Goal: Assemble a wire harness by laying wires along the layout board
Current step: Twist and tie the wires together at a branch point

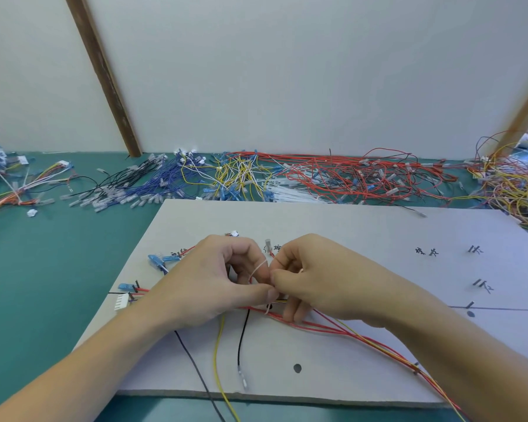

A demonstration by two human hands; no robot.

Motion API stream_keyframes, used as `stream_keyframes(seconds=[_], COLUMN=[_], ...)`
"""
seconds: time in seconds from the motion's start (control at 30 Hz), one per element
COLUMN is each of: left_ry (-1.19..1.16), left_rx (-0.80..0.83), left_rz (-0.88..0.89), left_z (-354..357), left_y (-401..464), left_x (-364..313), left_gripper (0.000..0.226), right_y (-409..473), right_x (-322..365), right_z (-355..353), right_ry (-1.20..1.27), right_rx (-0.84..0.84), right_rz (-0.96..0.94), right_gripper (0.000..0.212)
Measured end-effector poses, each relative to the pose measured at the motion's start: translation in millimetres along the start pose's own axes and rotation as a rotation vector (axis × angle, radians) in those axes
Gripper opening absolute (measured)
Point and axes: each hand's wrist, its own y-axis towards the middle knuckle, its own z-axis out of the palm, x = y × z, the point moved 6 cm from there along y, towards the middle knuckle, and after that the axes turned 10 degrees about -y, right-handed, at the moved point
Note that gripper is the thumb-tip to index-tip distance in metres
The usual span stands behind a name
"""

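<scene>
Both hands meet over the middle of the grey layout board (363, 226), which lies on the green table (43, 269). The left hand (214, 284) and the right hand (323, 278) each have a narrow grip, thumb and fingertips pinching a thin white cable tie (260, 267) that loops up between them. Whether the loop already encloses the wires is hidden by the fingers. Beneath the hands runs the wire bundle (333, 328), red and yellow strands trailing to the lower right, where the picture cuts them off. A black wire (241, 342) and a yellow wire (217, 354) hang toward the board's near edge. A white connector (123, 301) and blue terminals (157, 260) lie left of the hands, partly covered. Handwritten marks on the board are too blurred to read. Loose wire heaps (333, 175) line the table's far edge.
</scene>
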Motion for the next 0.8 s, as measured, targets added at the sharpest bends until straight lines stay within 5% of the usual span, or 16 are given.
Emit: stream_keyframes(seconds=[0.23, 0.8], left_ry=[-0.062, -0.152], left_rx=[-0.035, -0.034], left_rz=[-0.008, -0.053], left_z=[3.2, 4.0], left_y=[-0.2, 2.3], left_x=[-1.0, 1.1], left_gripper=[0.019, 0.023], right_y=[-8.1, 0.4], right_x=[23.2, 13.4], right_z=[-12.2, -3.9], right_ry=[-0.436, -0.322], right_rx=[-0.094, -0.078], right_rz=[-0.126, -0.078], right_gripper=[0.027, 0.032])
